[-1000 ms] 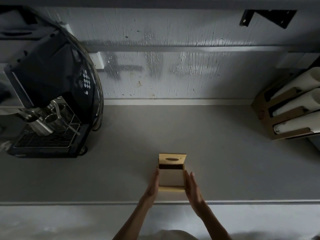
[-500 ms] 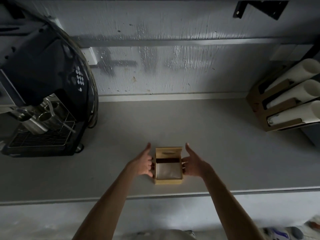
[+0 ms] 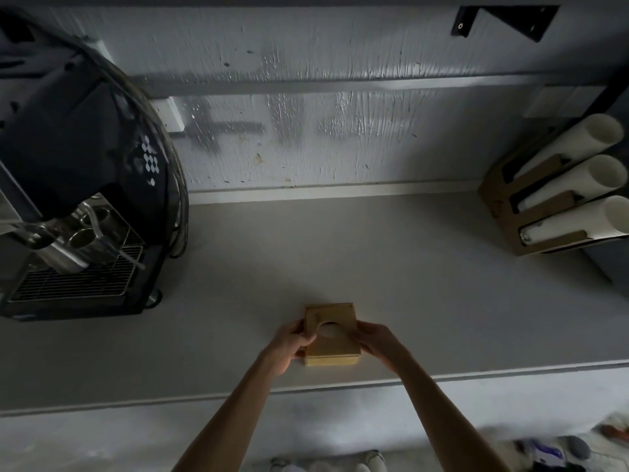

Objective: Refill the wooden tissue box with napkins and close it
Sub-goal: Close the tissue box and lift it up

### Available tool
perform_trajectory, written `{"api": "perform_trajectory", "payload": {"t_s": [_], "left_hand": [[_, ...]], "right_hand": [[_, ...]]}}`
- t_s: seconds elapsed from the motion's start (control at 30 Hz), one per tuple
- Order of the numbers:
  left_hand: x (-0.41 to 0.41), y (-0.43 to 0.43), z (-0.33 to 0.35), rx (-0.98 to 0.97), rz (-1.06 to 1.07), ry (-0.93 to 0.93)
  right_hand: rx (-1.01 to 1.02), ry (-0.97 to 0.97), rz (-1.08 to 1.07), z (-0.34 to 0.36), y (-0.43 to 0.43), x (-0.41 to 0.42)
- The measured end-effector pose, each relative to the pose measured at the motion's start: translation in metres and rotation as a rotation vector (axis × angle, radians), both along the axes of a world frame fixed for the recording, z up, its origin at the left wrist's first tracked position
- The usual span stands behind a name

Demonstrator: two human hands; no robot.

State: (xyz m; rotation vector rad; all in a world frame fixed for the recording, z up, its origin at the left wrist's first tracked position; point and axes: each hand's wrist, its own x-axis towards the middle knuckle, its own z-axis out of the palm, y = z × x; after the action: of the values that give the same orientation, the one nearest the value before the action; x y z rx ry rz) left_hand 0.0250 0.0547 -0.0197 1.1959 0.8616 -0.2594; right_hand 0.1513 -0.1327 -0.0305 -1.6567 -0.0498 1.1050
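A small wooden tissue box (image 3: 335, 347) stands on the grey counter (image 3: 408, 294) near its front edge. Its lid lies flat on top, and pale napkin paper (image 3: 328, 330) shows through the oval hole in the lid. My left hand (image 3: 292, 345) grips the box's left side, with the thumb resting on the lid beside the hole. My right hand (image 3: 377, 342) holds the right side, fingers curled over the lid's edge.
A black espresso machine (image 3: 78, 199) with a metal drip grate fills the left of the counter. A cardboard holder with three white cup stacks (image 3: 561, 199) stands at the right. The textured wall (image 3: 323, 114) runs behind. The counter's front edge (image 3: 340, 386) passes just below the box.
The lid stood up at the back with the box open; now it lies flat on the box. Both hands moved from beside the box onto its lid and sides.
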Motion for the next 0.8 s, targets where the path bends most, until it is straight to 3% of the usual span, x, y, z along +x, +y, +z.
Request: {"api": "perform_trajectory", "payload": {"t_s": [0.2,0.43,0.6,0.7,0.8], "left_hand": [[-0.003,-0.008,-0.009,0.124,0.061,-0.053],[0.003,-0.013,-0.012,0.269,0.087,-0.059],[-0.01,-0.021,-0.012,0.197,0.114,0.009],[-0.024,-0.03,-0.007,0.048,0.028,-0.022],[-0.021,-0.035,-0.016,0.131,0.028,-0.054]], "right_hand": [[-0.104,-0.22,-0.062,0.002,0.001,-0.015],[-0.202,-0.273,-0.17,-0.001,0.001,-0.03],[-0.237,-0.203,-0.279,-0.005,0.01,-0.046],[-0.137,-0.172,-0.264,-0.007,0.011,-0.061],[-0.141,-0.235,-0.225,-0.01,0.005,-0.061]]}}
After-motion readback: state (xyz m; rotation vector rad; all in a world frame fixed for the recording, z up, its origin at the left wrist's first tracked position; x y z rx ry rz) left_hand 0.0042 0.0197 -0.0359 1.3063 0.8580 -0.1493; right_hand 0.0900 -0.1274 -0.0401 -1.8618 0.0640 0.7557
